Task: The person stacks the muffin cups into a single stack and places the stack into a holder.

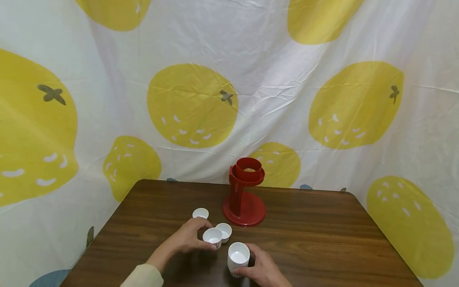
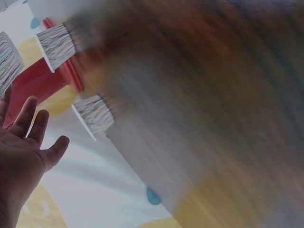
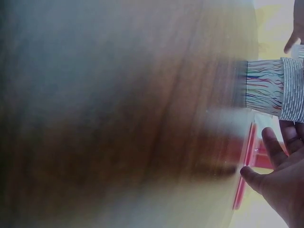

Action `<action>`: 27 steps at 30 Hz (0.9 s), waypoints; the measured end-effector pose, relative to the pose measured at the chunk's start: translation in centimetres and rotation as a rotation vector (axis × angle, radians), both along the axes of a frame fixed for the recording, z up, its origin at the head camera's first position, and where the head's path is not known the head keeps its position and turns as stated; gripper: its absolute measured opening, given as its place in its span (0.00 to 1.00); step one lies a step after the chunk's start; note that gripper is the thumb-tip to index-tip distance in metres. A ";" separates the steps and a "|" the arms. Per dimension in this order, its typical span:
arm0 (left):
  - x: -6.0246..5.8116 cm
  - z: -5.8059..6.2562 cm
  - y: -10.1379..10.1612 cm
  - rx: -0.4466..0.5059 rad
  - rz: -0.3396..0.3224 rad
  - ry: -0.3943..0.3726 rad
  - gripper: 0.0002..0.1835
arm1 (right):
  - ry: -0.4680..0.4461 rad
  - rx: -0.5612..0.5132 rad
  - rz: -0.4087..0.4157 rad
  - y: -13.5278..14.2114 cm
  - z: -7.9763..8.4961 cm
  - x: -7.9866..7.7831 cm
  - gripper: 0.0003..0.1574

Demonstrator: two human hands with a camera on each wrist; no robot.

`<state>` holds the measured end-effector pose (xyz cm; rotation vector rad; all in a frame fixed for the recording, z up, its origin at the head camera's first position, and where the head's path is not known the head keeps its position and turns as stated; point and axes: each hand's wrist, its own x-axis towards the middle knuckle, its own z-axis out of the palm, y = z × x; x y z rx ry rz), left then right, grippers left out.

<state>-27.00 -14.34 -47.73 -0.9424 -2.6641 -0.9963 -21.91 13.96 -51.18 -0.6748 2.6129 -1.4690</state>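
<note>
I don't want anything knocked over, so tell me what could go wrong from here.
The left hand holds a white cup close to another cup, so it might knock that one. The right hand grips what look like nested cups; these could tip or slip apart.

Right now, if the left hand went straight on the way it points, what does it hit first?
Likely the white cup just beyond the held cup in the left hand; the cups overlap in the head view, so the gap is unclear. The red stand sits farther along.
</note>
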 end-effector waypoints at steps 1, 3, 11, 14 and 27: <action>0.0 0.1 0.1 0.003 -0.008 0.011 0.26 | -0.002 -0.001 0.000 0.0 0.0 0.0 0.39; -0.1 0.5 0.2 0.004 -0.024 0.030 0.25 | -0.002 0.001 -0.002 0.0 0.1 0.0 0.39; -0.1 2.8 1.7 0.003 -0.080 0.047 0.26 | 0.018 0.006 0.005 0.0 0.1 0.0 0.39; 0.0 3.4 2.3 -0.004 -0.114 0.067 0.26 | 0.035 0.005 0.016 0.1 0.1 0.0 0.38; 0.1 4.3 4.0 -0.027 -0.186 0.118 0.27 | 0.041 0.001 0.010 0.0 0.1 0.0 0.39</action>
